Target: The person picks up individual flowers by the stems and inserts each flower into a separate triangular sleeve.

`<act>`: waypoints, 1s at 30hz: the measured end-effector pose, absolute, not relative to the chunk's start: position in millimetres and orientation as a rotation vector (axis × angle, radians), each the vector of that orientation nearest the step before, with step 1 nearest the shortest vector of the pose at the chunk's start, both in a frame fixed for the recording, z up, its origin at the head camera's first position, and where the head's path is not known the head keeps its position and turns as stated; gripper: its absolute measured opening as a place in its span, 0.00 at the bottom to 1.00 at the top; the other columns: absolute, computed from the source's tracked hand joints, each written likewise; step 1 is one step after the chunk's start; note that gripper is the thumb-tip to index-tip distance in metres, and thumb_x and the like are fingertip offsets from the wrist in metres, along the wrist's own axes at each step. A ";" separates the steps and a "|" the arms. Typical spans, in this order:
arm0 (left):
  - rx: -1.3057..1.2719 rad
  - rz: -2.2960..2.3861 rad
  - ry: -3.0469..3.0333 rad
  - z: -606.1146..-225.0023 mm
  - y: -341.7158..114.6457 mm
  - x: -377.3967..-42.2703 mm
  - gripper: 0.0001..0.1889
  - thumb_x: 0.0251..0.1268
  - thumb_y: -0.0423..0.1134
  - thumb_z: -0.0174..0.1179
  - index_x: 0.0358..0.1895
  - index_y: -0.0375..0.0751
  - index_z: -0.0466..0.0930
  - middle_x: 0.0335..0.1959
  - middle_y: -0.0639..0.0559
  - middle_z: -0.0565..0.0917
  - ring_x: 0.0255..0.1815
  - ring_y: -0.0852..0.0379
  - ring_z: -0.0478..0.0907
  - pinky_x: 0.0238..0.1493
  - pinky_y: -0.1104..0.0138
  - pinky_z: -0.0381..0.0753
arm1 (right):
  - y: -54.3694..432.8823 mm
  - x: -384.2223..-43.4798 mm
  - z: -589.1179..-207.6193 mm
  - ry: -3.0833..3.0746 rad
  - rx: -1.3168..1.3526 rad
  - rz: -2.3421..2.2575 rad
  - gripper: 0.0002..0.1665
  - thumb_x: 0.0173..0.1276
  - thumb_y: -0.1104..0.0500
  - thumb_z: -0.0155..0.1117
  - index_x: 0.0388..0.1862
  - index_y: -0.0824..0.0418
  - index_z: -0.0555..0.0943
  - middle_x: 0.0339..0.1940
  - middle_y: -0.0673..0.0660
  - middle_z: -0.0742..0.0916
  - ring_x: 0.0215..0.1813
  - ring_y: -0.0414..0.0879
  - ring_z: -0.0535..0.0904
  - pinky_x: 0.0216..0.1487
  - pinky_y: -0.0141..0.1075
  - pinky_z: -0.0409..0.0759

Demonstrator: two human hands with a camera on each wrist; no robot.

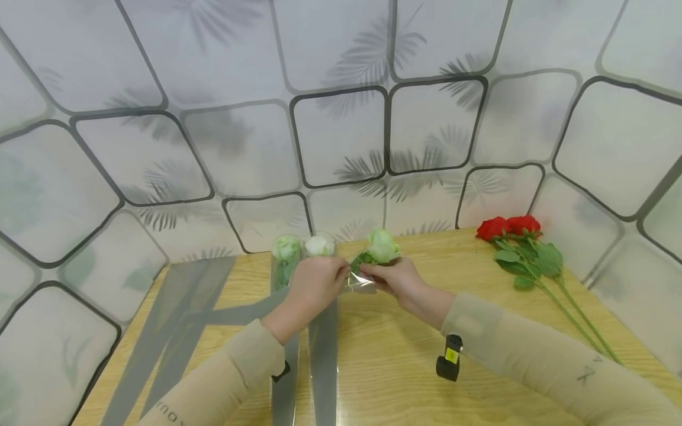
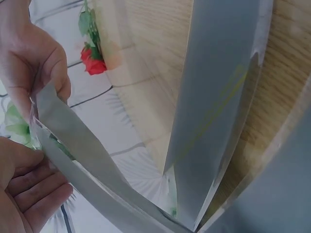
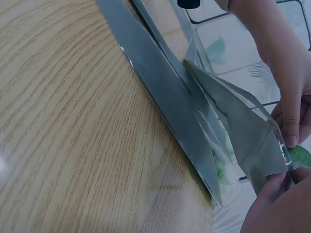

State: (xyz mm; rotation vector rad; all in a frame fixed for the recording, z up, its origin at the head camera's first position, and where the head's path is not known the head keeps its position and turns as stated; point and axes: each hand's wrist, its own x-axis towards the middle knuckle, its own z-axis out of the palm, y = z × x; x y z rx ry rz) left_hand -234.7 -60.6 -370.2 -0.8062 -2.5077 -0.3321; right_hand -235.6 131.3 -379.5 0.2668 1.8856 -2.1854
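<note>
A grey, clear-fronted flower sleeve (image 1: 234, 313) stretches from the left across to both hands, its open end between them. At one side of that opening my left hand (image 1: 317, 281) pinches the rim. My right hand (image 1: 402, 284) pinches the opposite side of the rim, just below a pale green-white rose (image 1: 382, 247). The rose head and some leaves stick out of the sleeve; its stem is mostly hidden. In the left wrist view the sleeve (image 2: 82, 141) gapes between the two hands. Part of a green leaf (image 3: 300, 155) shows beside the fingers in the right wrist view.
Two sleeved pale roses, one greenish (image 1: 286, 248) and one white (image 1: 319, 245), lie side by side left of centre. Flat grey sleeves (image 1: 176, 319) lie at left. Two red roses (image 1: 508, 227) with long stems rest at right. A patterned wall covering (image 1: 341, 142) borders the wooden table (image 1: 389, 367).
</note>
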 end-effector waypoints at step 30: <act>-0.768 -0.342 -2.495 -360.2 -69.7 -246.0 0.06 0.73 0.36 0.68 0.36 0.43 0.92 0.26 0.51 0.91 0.19 0.59 0.81 0.25 0.63 0.86 | 189.6 -229.8 -377.9 2.447 -0.029 -1.883 0.36 0.83 0.62 0.58 0.83 0.74 0.59 0.81 0.73 0.69 0.82 0.66 0.67 0.83 0.55 0.66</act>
